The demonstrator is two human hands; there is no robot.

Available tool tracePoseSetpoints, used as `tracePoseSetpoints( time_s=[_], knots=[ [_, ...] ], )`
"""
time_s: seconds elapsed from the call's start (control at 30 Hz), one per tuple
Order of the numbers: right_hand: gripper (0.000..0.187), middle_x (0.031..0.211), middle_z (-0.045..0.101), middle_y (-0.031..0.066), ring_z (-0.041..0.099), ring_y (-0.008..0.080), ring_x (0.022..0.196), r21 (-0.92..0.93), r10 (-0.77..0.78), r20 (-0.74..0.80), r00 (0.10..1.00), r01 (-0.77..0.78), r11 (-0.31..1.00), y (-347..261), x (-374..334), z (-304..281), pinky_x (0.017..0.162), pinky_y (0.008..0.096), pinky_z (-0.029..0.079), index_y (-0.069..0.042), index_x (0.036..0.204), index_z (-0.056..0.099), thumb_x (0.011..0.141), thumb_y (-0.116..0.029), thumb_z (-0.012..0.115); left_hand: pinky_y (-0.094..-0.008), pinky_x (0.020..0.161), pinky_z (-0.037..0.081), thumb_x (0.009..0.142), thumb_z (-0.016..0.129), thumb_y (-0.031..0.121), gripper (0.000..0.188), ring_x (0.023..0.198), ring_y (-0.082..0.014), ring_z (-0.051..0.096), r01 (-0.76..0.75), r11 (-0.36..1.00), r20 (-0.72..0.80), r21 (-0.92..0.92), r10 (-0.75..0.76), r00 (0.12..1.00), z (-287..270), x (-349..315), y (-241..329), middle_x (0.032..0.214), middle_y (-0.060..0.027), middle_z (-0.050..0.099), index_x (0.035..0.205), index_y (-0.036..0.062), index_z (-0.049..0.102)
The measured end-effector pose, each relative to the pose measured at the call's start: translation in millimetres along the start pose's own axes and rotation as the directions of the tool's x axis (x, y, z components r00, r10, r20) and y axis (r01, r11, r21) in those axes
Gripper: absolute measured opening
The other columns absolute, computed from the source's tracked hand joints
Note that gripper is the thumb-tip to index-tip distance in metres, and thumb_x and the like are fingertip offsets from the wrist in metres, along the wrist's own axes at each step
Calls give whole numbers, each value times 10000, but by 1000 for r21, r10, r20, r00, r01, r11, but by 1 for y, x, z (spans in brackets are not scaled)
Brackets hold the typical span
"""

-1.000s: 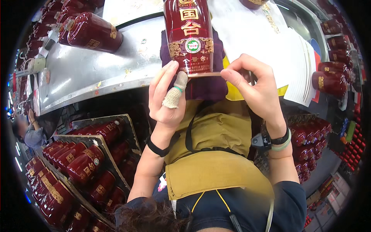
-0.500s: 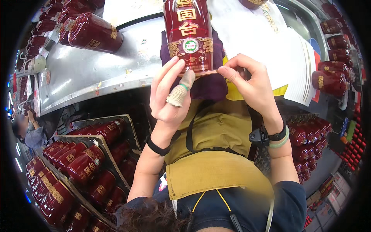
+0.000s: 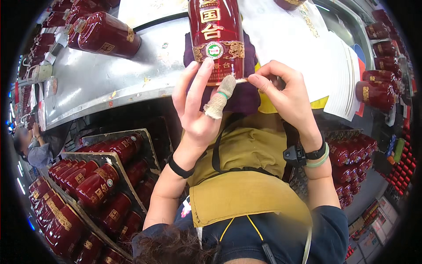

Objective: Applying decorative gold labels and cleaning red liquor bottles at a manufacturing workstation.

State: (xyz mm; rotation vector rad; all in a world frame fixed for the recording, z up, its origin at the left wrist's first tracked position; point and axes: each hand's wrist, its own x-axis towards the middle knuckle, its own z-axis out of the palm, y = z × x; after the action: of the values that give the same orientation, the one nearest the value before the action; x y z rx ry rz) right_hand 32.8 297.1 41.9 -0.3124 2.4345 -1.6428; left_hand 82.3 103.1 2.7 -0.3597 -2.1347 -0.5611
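Observation:
A dark red glass bottle [image 3: 217, 31] with gold lettering and a round green-and-white emblem lies on a dark purple cloth [image 3: 239, 103] at the table's near edge. My left hand [image 3: 195, 108] has its fingers stretched out, with fingertips against the bottle's lower front. A beige cloth finger cover [image 3: 225, 94], banded in green, sits on its thumb, which touches the base edge. At the base's right corner, my right hand [image 3: 288, 94] pinches the end of a thin gold strip [image 3: 241, 81] between thumb and forefinger. Its other fingers are curled and partly hidden.
Red bottles [image 3: 107, 35] lie on the metal table [image 3: 154, 53] at left. White sheets [image 3: 281, 39] cover its right side. Below left, wooden-sided racks [image 3: 116, 160] hold several bottles; more bottles [image 3: 351, 154] are stacked below right. A person [image 3: 37, 149] is at far left.
My left hand has slid right and slightly up along the bottle's lower part, its thumb moving toward the right corner. The bottle has shifted or turned slightly. My right hand stays nearly still.

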Motion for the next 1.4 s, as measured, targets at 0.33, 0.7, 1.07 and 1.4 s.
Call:
tracePoseSetpoints(
  time_s=[0.33,0.7,1.07,1.4],
  knots=[
    [164,765,651,24,521,90,695,19,19,6,1000,-19,1000,-4,-5,-1,639,266,418,13,883,721,918,-137,776,-390,1052,490,774,876,19,633,1196,-286,680,572,745,148,-342,-559,816,2,-19,-14,1297,-164,709,1346,-64,616],
    [166,720,611,-11,465,53,651,13,52,-19,998,-51,999,-5,-10,-4,597,251,376,12,882,721,925,-140,772,-384,1059,494,792,894,69,590,1196,-279,678,445,831,104,-333,-437,894,-3,-11,-15,1292,-158,716,1297,-84,630],
    [172,737,638,8,498,73,667,62,10,-43,999,-7,998,-4,-9,2,618,254,393,3,883,729,914,-156,786,-365,1021,525,773,889,30,502,1150,-251,704,496,794,100,-353,-495,863,-2,-12,-14,1230,-148,745,1233,-48,703],
    [179,757,661,45,544,108,698,-2,22,-4,1000,-22,1000,-10,-4,5,648,274,426,19,892,729,903,-150,786,-364,877,572,797,854,22,222,1128,-270,645,102,994,-46,-27,-104,994,-3,-7,-6,1179,-95,750,1011,23,795]
  ],
)
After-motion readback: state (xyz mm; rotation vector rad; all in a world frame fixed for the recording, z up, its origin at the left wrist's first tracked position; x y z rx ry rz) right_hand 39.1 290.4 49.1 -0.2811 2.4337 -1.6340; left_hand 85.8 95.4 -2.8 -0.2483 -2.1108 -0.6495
